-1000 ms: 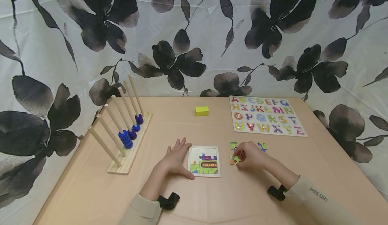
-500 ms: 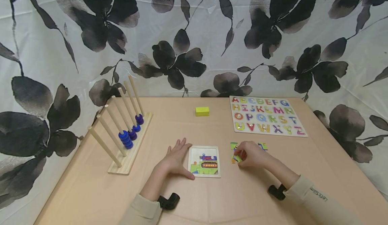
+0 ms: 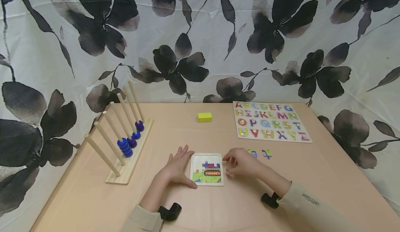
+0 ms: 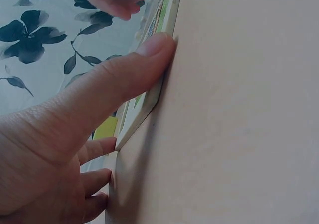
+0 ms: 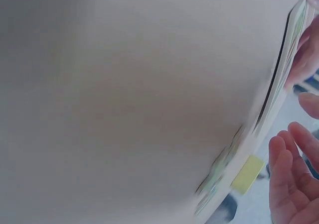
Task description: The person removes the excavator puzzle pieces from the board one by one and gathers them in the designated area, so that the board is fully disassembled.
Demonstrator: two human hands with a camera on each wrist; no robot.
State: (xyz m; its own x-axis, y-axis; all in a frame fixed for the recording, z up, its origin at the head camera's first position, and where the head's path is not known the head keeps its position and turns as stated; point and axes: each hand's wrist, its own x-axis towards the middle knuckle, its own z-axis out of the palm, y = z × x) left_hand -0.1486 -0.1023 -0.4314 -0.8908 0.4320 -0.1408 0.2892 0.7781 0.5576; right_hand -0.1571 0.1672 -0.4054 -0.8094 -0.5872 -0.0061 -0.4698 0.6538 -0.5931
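A square puzzle tray (image 3: 207, 157) lies on the table, partly filled with pieces that make a purple, red and orange vehicle over green. My left hand (image 3: 176, 169) braces it from the left. Its straight fingers meet the far left corner, and the thumb (image 4: 158, 45) presses the near edge. My right hand (image 3: 242, 163) hovers beside the tray's right edge, fingers loosely bent and thumb apart. In the right wrist view nothing shows between those fingers (image 5: 301, 139). Two loose puzzle pieces, one blue-green (image 3: 252, 153) and one green and blue (image 3: 266, 154), lie beyond that hand.
A pale board of coloured alphabet letters (image 3: 272, 122) lies at the back right. A yellow block (image 3: 204, 117) stands behind the tray. On the left is a wooden peg rack (image 3: 132, 162) with blue rings on several pegs. Floral cloth (image 3: 200, 34) hangs behind the table.
My right hand has moved left from the loose pieces to the tray's right edge, uncovering a piece behind it. The left hand stays on the tray. The head view has shifted slightly.
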